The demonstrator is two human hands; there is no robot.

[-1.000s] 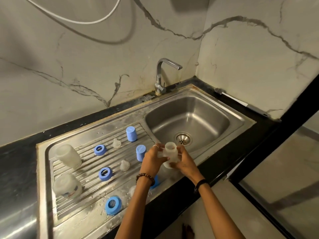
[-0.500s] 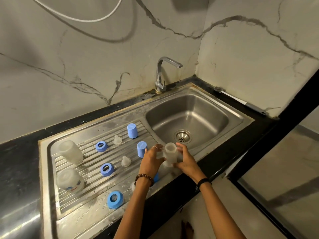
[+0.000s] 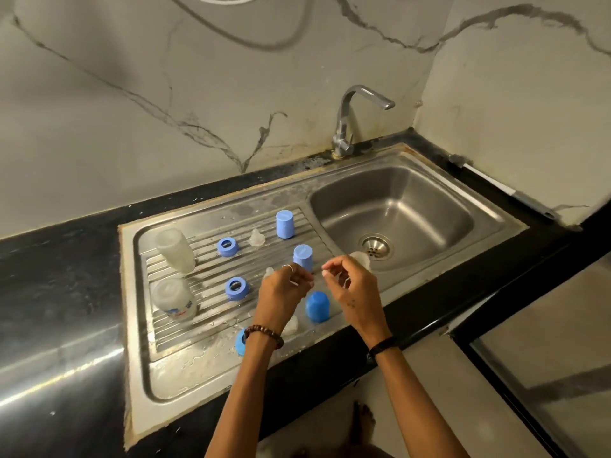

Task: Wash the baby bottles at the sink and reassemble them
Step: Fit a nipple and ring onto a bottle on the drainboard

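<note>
Two bottles [image 3: 175, 249] upright mouth-down on drainboard [image 3: 205, 259], left hand [image 3: 281, 292] and right hand [image 3: 353, 289] loosely curled, holding nothing.

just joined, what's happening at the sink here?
A person is partway through baby bottle parts at a steel sink. Both hands hover over the drainboard's right end, left hand and right hand, fingers loosely curled; whether either pinches anything is unclear. A clear bottle shows just behind the right hand. On the drainboard stand two upturned bottles, blue rings, blue caps and clear nipples, all apart. The tap isn't running.
</note>
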